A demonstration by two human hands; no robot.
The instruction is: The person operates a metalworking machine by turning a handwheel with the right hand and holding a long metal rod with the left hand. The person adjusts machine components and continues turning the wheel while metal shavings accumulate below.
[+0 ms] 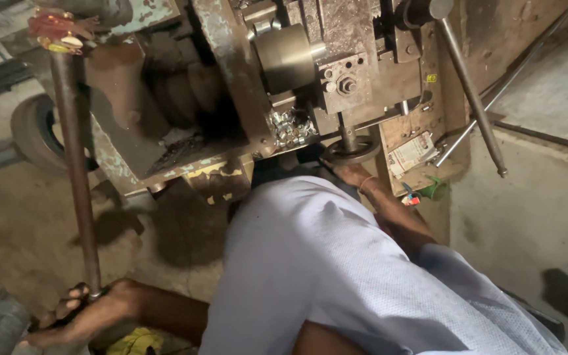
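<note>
My left hand [77, 317] is closed around the lower end of a long rusty lever rod [73, 164], which rises to the top left of a worn metal machine [231, 79]. My right hand [354, 174], with a thin band at the wrist, reaches past my light blue shirt [323, 263] to a small round handwheel [352, 151] under the machine's front. Its fingers rest on the wheel's rim; how firmly they grip is partly hidden. A shiny steel cylinder [286, 56] sticks out of the machine above.
A pile of small bright metal parts [290, 128] lies on the machine's ledge. A second long rod [471, 89] slants down on the right. Folded paper [410, 154] and a green object [435, 190] sit by the machine's right side. A tyre [31, 131] stands at left on the concrete floor.
</note>
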